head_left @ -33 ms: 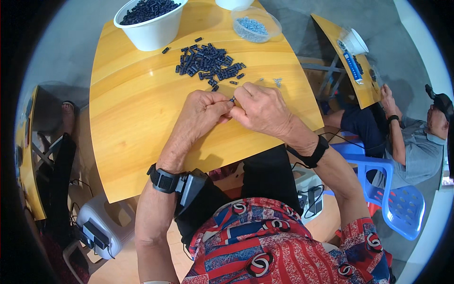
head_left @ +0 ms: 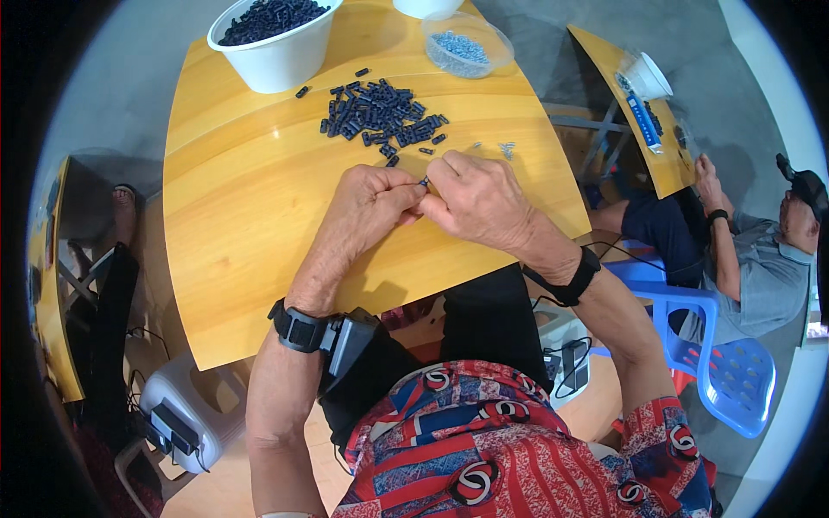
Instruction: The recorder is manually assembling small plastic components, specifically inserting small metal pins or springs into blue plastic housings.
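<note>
Yellow wood table (head_left: 259, 224) w/ both hands meeting near its middle: left hand (head_left: 367, 203) and right hand (head_left: 479, 200) are pinched fingertip to fingertip on one small dark piece (head_left: 424, 182), held just above the tabletop. Fingers on both sides are curled tight round it; the piece is mostly hidden, so whether it's one part or two being pressed together is hard to tell. Both pictures come from the same instant and show the same pose, so nothing reads as changed; the work looks mid-step, w/ one piece in hand and plenty left to go. Just beyond the hands lies a loose heap of dark pieces (head_left: 377, 110), approx. between the hands and a white bowl (head_left: 275, 60) full of the same dark bits. A clear dish (head_left: 466, 47) of pale blue-grey bits sits at the far edge, and a few small metal bits (head_left: 505, 149) lie near the right hand. Another person sits at a separate table (head_left: 665, 168) to the right.
</note>
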### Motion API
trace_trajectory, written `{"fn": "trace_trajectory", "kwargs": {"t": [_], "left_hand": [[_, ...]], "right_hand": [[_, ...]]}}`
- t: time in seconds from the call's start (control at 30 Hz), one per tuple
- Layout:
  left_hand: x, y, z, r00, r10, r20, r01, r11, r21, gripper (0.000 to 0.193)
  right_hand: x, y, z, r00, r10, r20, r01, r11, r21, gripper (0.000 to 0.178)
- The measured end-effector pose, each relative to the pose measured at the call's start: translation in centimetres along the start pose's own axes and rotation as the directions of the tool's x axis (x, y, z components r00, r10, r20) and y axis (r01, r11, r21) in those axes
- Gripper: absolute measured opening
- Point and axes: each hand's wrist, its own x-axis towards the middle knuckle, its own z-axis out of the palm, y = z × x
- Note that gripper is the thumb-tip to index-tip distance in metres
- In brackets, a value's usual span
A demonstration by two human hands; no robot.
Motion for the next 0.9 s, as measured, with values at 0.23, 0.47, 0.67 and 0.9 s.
{"fn": "trace_trajectory", "kwargs": {"t": [0.23, 0.47, 0.67, 0.9], "left_hand": [[-0.3, 0.4, 0.4, 1.0, 0.002, -0.02, -0.005, 0.993, -0.116, 0.018], [-0.6, 0.5, 0.1, 0.997, -0.038, 0.067, 0.042, 0.997, -0.059, 0.022], [-0.5, 0.6, 0.1, 0.994, -0.084, 0.069, 0.089, 0.993, -0.072, 0.021], [-0.4, 0.0, 0.0, 0.995, -0.065, 0.077, 0.07, 0.995, -0.067, 0.019]], "right_hand": [[0.2, -0.6, -0.2, 0.997, 0.019, 0.069, -0.012, 0.995, -0.098, 0.02], [0.6, -0.7, -0.6, 0.994, -0.034, 0.102, 0.043, 0.995, -0.088, 0.019], [0.6, -0.9, -0.7, 0.984, -0.021, 0.175, 0.043, 0.992, -0.118, 0.023], [0.8, -0.9, -0.7, 0.95, -0.157, 0.269, 0.198, 0.971, -0.132, 0.024]]}}
